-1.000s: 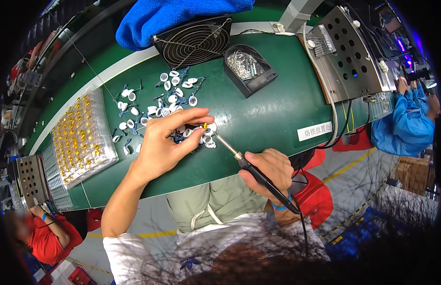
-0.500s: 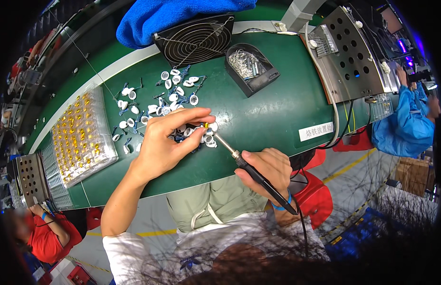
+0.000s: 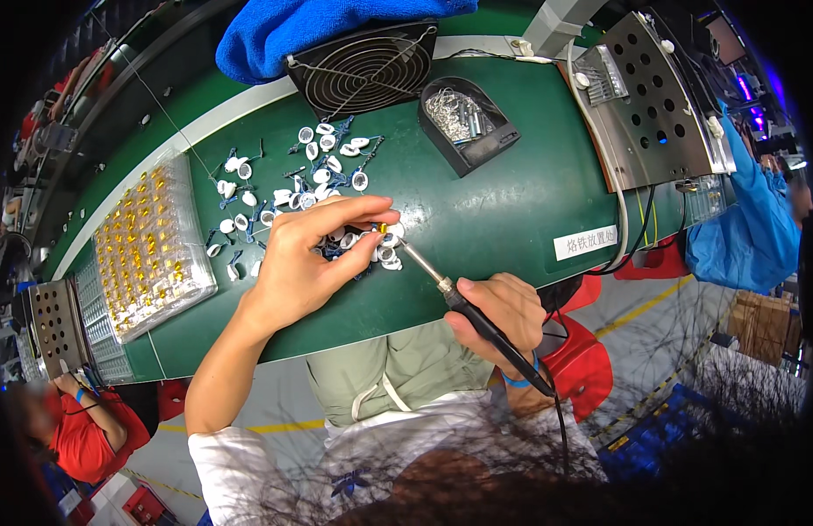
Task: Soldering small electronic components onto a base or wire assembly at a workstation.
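Note:
My right hand [image 3: 503,317] grips the black handle of a soldering iron [image 3: 487,326], its metal shaft slanting up to the left. The iron's tip is close to a small white and gold part [image 3: 384,229], which my left hand [image 3: 323,241] pinches between thumb and fingers. Whether tip and part touch, I cannot tell. Under and beyond my left hand lie several small white oval earphone-like pieces [image 3: 321,176] with dark blue wires, scattered over the green mat [image 3: 476,228]. Some of them are hidden by my fingers.
A clear tray of gold parts [image 3: 152,254] is at left. Behind the pile are a black fan [image 3: 364,72], a blue towel [image 3: 319,26] and a black holder with metal wool [image 3: 463,125]. A perforated metal box [image 3: 647,101] is at right. Other people sit on both sides.
The soldering iron and my right hand have shifted slightly right, the tip drawing back a little from the pinched part. My left hand stays nearly in place.

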